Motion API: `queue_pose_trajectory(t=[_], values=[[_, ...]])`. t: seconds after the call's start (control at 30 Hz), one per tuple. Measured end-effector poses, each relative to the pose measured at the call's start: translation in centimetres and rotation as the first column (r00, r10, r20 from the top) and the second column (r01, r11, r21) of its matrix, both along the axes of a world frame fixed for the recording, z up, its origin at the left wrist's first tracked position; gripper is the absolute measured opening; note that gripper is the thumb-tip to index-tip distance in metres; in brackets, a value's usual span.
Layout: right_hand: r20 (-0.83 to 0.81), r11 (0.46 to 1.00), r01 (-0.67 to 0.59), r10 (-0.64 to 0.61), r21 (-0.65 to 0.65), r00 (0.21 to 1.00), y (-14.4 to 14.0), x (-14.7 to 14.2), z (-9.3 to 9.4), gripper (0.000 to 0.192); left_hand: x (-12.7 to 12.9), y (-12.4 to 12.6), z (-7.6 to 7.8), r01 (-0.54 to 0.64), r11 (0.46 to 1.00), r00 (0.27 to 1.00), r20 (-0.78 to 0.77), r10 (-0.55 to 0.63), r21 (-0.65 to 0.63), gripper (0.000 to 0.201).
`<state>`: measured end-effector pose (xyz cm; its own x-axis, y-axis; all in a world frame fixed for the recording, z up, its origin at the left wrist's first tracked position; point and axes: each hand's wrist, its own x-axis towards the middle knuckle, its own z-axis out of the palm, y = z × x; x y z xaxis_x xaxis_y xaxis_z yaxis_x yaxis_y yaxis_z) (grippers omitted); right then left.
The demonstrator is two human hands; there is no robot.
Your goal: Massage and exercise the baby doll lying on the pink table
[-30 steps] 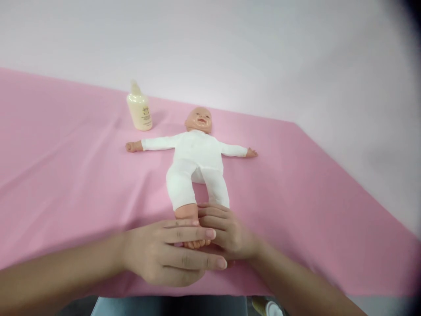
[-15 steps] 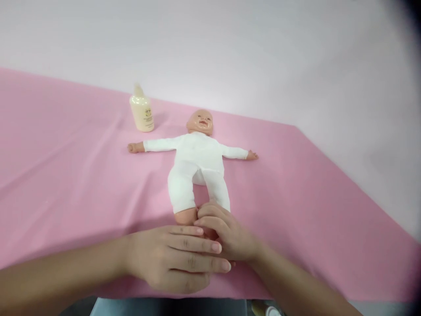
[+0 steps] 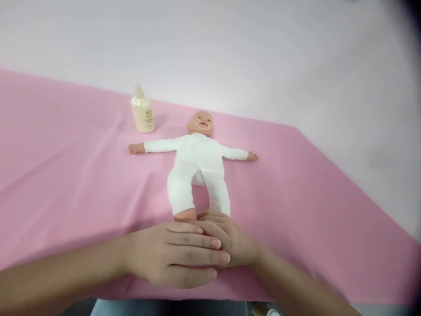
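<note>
A baby doll (image 3: pixel 202 153) in a white suit lies on its back, arms spread and legs toward me. Over its lower end, my left hand (image 3: pixel 177 254) lies with fingers stretched out and slightly apart, overlapping the fingers of my right hand. My right hand (image 3: pixel 230 241) comes in from the right and curls across the doll's lower leg; its fingertips are tucked out of sight beneath the left hand. The bare skin of one lower leg (image 3: pixel 185 215) shows just above my hands. Both of the doll's feet are hidden.
A pale yellow pump bottle (image 3: pixel 144 116) stands upright beyond the doll's outstretched arm on the left. Pink cloth (image 3: pixel 296 210) with some creases covers the table, and a pale surface (image 3: pixel 230 52) lies behind it. Below the near edge, grey fabric (image 3: pixel 167 307) shows.
My right hand has flattened and slid slightly toward me, further under the left hand. My left fingers have shifted a little over it. Doll and bottle stay about where they were.
</note>
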<state>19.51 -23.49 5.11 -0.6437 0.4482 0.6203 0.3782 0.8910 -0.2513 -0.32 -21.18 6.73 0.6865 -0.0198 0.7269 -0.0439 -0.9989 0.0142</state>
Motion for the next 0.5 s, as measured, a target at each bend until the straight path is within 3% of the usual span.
queue_pose_trajectory(t=[0.27,0.5], values=[[-0.09,0.997,-0.065,0.061,-0.041,0.994,0.12,0.17,0.39,0.027,-0.84,0.35,-0.6,-0.076,0.994,0.987,0.136,0.086,-0.078,0.028],[-0.083,0.999,-0.038,0.039,0.019,0.996,0.04,0.07,0.87,0.033,-0.98,0.45,-0.85,-0.13,0.981,0.983,0.108,0.146,-0.14,0.028]])
